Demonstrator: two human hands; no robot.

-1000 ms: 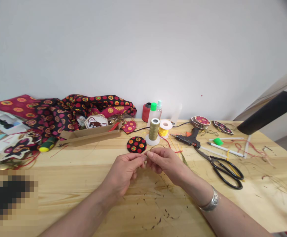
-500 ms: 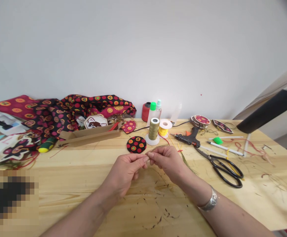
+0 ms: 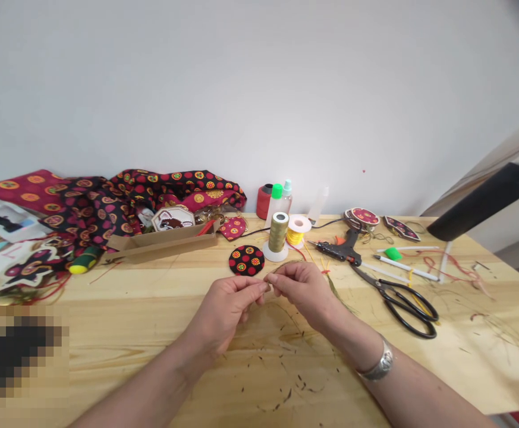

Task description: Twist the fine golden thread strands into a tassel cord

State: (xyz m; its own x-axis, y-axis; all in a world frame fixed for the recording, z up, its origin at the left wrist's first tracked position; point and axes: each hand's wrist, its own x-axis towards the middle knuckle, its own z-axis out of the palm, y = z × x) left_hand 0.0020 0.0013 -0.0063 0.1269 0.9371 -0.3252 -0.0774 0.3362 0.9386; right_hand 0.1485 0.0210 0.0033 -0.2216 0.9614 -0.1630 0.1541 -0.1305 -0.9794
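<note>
My left hand (image 3: pixel 223 312) and my right hand (image 3: pixel 306 294) meet tip to tip above the table, each closed in a pinch. Between them runs a thin olive-brown thread (image 3: pixel 269 276), mostly hidden by the fingers. A cone of olive thread (image 3: pixel 279 233) stands just beyond the fingertips. To its left lies a round black fabric-covered piece (image 3: pixel 246 260) with red and yellow flowers. A tassel of olive strands (image 3: pixel 337 292), tied with red and yellow, rests beside my right hand.
Black-handled scissors (image 3: pixel 408 306) and a glue gun (image 3: pixel 342 251) lie to the right. Behind the cone are a yellow cord spool (image 3: pixel 295 236) and several bottles. Patterned cloth (image 3: pixel 120 205) and a cardboard tray (image 3: pixel 165 246) occupy the left. Dark scraps litter the wooden table (image 3: pixel 152 303).
Both hands stay almost in place, still pinching the thread with only slight finger movement. The other things on the table lie as before.
</note>
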